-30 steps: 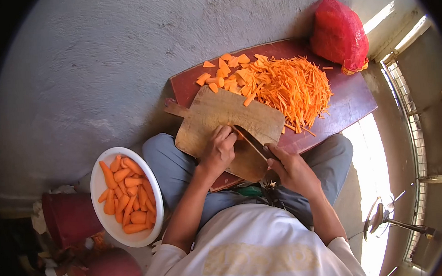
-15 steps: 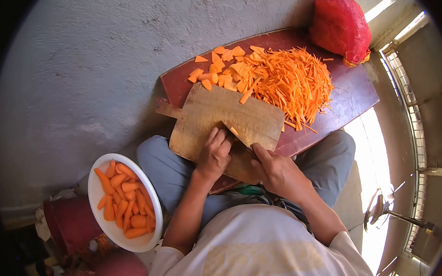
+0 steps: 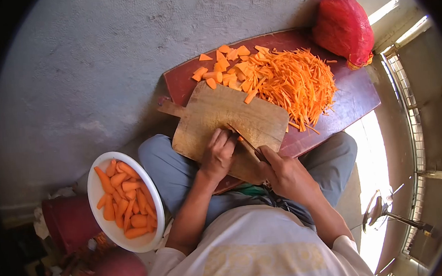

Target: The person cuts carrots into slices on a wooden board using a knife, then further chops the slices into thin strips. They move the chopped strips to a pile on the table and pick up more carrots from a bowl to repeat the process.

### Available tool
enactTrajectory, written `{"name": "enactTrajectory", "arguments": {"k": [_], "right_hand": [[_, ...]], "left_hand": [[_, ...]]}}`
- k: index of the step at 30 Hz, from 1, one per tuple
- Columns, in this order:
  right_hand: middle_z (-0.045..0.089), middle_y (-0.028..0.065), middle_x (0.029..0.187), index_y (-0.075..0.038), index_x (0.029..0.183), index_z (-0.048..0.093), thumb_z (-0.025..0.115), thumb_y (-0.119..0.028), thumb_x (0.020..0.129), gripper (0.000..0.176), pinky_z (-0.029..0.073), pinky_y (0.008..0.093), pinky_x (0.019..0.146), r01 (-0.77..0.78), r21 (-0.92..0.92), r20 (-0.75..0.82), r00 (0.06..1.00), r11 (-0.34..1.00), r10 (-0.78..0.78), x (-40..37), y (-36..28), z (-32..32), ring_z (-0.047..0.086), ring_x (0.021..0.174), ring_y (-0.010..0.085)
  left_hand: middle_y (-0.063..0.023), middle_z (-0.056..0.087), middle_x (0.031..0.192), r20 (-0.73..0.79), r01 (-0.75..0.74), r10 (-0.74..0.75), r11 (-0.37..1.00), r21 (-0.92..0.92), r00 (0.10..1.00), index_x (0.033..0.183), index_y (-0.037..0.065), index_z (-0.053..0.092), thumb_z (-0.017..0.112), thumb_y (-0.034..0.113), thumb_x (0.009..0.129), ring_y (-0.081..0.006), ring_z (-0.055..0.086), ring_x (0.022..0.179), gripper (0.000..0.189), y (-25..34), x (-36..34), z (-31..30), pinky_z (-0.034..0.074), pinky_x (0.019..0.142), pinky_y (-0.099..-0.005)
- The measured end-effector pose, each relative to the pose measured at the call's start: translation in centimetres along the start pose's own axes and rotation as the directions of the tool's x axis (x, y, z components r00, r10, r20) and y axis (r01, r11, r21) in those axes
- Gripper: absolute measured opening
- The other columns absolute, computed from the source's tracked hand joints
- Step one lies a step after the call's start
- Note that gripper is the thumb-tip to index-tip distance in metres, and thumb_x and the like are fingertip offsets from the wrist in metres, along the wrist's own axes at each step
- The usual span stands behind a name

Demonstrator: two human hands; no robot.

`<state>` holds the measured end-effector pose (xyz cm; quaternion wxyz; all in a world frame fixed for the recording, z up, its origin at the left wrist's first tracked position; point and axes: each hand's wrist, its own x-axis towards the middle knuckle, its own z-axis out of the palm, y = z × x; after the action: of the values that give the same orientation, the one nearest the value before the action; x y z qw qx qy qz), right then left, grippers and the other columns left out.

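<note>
My right hand (image 3: 285, 176) is wrapped round the handle of a knife (image 3: 246, 142), whose blade slants across a wooden cutting board (image 3: 204, 108). A small orange bit shows against the blade. Curled and pressed together, the fingers of my left hand (image 3: 218, 156) rest on the board just left of the blade; whatever lies under them is hidden. Beyond the board, a heap of shredded carrot (image 3: 299, 85) spreads over the dark red tabletop (image 3: 357, 91), with carrot chunks (image 3: 221, 64) at its left. One carrot piece (image 3: 251, 95) touches the board's far edge.
A white basin (image 3: 94, 206) of whole carrots (image 3: 128, 194) stands at the left, by my knee. At the table's far right corner sits a red mesh sack (image 3: 343, 27). A grey wall (image 3: 90, 70) runs behind the table. Dark red containers (image 3: 67, 223) stand at lower left.
The knife's blade has tipped from showing its flat side to a thin, steeper edge, and my right hand has shifted slightly right and down. My left hand stays nearly in place.
</note>
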<state>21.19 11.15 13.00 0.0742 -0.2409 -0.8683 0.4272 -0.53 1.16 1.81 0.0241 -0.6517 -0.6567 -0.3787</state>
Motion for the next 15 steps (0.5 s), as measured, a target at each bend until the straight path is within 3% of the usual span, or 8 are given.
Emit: {"name": "enactTrajectory", "arguments": {"k": [8, 11, 15], "right_hand": [[0.073, 0.0338, 0.096, 0.005, 0.138, 0.061, 0.066, -0.012, 0.110, 0.033, 0.056, 0.0554, 0.075, 0.004, 0.021, 0.011, 1.000, 1.000, -0.005, 1.2, 1.1, 0.5, 0.073, 0.091, 0.0528], [0.072, 0.0354, 0.091, 0.004, 0.131, 0.057, 0.064, -0.016, 0.111, 0.029, 0.056, 0.0606, 0.074, -0.039, 0.018, 0.054, 0.998, 0.999, 0.038, -0.3, -0.3, -0.7, 0.071, 0.087, 0.0564], [0.073, 0.0359, 0.100, 0.006, 0.140, 0.061, 0.066, -0.012, 0.110, 0.036, 0.057, 0.0551, 0.077, -0.012, 0.018, -0.024, 1.000, 1.000, 0.012, 0.7, 0.8, 0.6, 0.072, 0.092, 0.0545]], "left_hand": [[-0.0185, 0.071, 0.104, -0.047, 0.079, -0.082, 0.995, -0.065, 0.996, 0.111, -0.002, 0.075, 0.064, -0.011, 0.079, -0.0421, 0.067, 0.098, 0.035, 0.2, 0.1, 0.0, 0.059, 0.087, -0.0498], [-0.0170, 0.071, 0.100, -0.140, 0.059, -0.075, 0.992, -0.111, 0.987, 0.107, -0.001, 0.075, 0.062, -0.013, 0.077, -0.0413, 0.067, 0.095, 0.035, 0.3, 0.4, 0.4, 0.059, 0.086, -0.0493], [-0.0171, 0.071, 0.101, -0.073, 0.098, -0.103, 0.992, -0.073, 0.992, 0.106, -0.001, 0.075, 0.064, -0.013, 0.078, -0.0417, 0.068, 0.096, 0.033, 0.2, 0.0, 0.1, 0.059, 0.086, -0.0493]]}}
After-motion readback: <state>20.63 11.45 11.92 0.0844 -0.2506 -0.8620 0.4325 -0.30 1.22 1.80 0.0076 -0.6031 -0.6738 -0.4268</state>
